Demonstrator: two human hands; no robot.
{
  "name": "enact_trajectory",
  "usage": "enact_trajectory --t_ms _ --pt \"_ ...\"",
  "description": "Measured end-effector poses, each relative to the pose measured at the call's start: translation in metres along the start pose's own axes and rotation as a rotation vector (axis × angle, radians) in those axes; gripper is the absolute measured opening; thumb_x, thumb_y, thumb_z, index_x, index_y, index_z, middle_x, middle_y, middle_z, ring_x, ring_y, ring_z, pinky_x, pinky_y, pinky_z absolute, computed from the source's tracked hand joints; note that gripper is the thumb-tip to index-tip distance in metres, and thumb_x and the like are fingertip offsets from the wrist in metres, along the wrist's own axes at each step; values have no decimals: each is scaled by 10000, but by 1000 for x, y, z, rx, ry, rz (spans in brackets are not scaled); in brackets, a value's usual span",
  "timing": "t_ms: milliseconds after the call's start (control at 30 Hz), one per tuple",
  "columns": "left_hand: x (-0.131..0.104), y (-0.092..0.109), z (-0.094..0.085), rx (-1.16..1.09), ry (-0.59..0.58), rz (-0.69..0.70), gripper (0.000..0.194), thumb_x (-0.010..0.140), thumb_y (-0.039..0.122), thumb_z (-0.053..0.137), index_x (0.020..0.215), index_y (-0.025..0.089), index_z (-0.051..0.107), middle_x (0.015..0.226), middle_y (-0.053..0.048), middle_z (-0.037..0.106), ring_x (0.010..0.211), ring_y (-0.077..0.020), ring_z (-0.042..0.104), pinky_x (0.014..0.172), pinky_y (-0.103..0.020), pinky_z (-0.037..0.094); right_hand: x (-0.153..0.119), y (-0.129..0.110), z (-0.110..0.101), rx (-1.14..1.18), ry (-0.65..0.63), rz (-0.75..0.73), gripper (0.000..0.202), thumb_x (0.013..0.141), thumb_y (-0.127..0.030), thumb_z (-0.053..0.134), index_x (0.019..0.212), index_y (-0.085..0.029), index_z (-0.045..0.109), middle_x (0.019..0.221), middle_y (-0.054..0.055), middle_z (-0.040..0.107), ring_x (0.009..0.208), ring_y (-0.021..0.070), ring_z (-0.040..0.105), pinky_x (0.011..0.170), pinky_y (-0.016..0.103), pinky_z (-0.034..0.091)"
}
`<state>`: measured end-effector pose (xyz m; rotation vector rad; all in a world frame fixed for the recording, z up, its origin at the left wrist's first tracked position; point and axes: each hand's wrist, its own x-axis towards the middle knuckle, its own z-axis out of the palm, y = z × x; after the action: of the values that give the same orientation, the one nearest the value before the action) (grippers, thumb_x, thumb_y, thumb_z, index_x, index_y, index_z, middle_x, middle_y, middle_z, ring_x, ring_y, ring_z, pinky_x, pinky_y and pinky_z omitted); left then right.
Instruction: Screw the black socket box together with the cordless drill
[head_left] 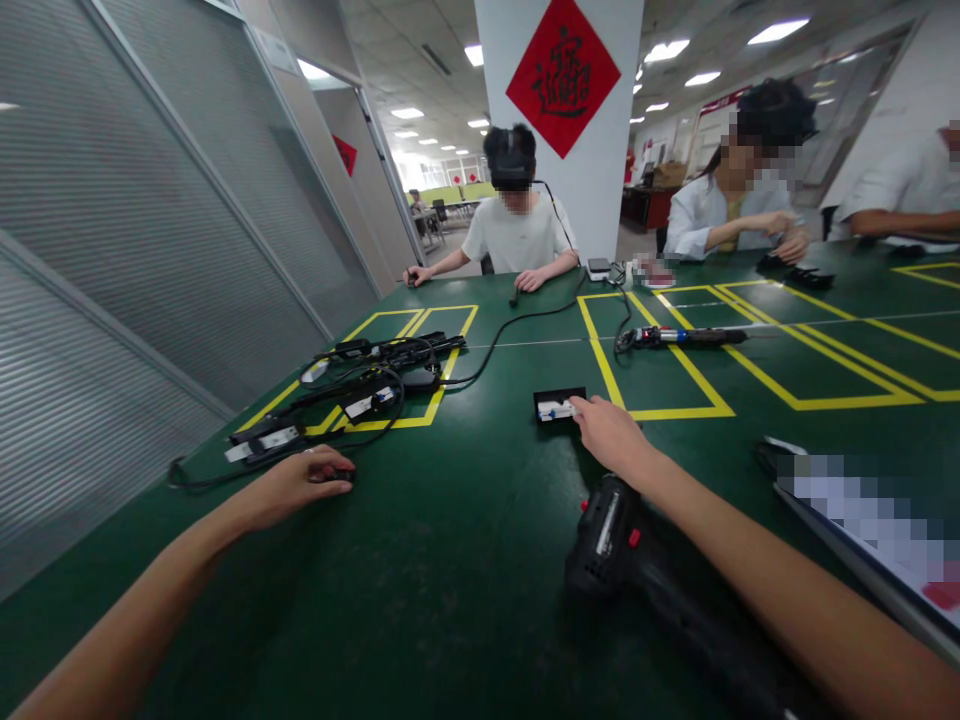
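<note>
Here, pinching a dark piece (335,476) in the left hand (301,478), centre left; touching a black-and-white part (553,410) mid-frame with the right hand (611,437), cannot tell if pinching.

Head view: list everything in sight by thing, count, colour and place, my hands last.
Table: one, green, foreground.
Tape outlines: several, yellow, on the table.
Heap of cables and parts: one, mostly black, left.
Black-and-white piece: one, centre.
Rod-like item: one, mostly black, right of centre.
Hand tool: one, black with red buttons, near foreground.
Flat item: one, pale, partly blurred, right.
Small box: one, pale, far edge.
Co-workers: three, pale tops, far side.
Headsets: two, black, on co-workers.
Large diamond sign: one, red, on the white pillar.
Partition: one, grey, left.
Ceiling lights: several, white, overhead.
Left hand: one, bare, closed around a small dark piece.
Right hand: one, bare, touching the black-and-white piece.
</note>
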<state>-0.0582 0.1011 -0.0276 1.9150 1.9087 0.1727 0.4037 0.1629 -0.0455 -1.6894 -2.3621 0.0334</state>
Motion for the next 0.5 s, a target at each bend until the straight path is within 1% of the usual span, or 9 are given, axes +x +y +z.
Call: enact_trajectory --t_ms 33,100,167,200,267,367,433,467,500 --pt "-2 -1 -2 -21 0 5 586 683 704 520 991 222 648 1042 -25 627 946 -188 576 880 -342 452 0 0 0 1 3 -1 276 913 -271 569 1172 -175 572 1141 70 633 904 204 653 756 400 544" --pt "-5 2 -4 -48 53 11 586 696 705 511 1010 226 636 1076 -22 624 983 -195 580 914 -367 451 0 1 1 1 10 -1 273 914 -271 568 1170 -176 573 1142 71 633 905 203 653 758 399 543" --pt "-8 17 -4 -38 145 41 561 721 683 507 1021 223 625 1108 -24 618 1033 -210 570 952 -399 437 0 1 1 0 14 -1 272 915 -272 566 1170 -178 574 1143 71 633 904 202 652 757 398 543" --pt "-10 30 -3 -14 175 78 526 751 655 496 1027 225 621 1116 -27 615 1045 -218 563 964 -421 430 1 1 1 0 15 -1 270 915 -272 566 1169 -179 574 1143 71 633 903 201 653 756 396 544" --pt "-19 71 1 -7 178 203 422 833 556 457 1068 237 603 1146 -27 606 1085 -221 545 989 -440 417 1 0 1 -2 15 -2 269 915 -272 566 1168 -179 575 1144 71 633 905 202 652 757 396 543" --pt "-51 152 15 -83 164 433 319 843 417 523 1113 261 590 1169 -44 603 1084 -224 557 952 -401 466 1 2 2 -6 9 -4 275 912 -272 571 1170 -178 574 1149 71 630 916 207 650 764 404 541" --pt "-81 202 28 -196 139 583 349 845 326 540 1194 306 539 1137 -43 620 1064 -208 572 922 -374 496 1 3 3 -9 4 -4 276 910 -270 574 1170 -178 574 1151 70 630 919 208 649 766 407 540" --pt "-97 221 36 -249 110 644 396 838 309 551 1231 327 510 1116 -46 629 1062 -211 573 916 -378 505 0 4 3 -9 3 -4 275 909 -268 575 1169 -178 575 1151 70 630 921 209 649 768 408 540" --pt "-111 235 43 -296 89 702 434 821 323 573 1248 349 497 1089 -46 639 1060 -219 575 899 -379 519 0 5 3 -9 5 -5 273 909 -266 576 1168 -178 576 1151 69 630 924 209 649 770 409 539"
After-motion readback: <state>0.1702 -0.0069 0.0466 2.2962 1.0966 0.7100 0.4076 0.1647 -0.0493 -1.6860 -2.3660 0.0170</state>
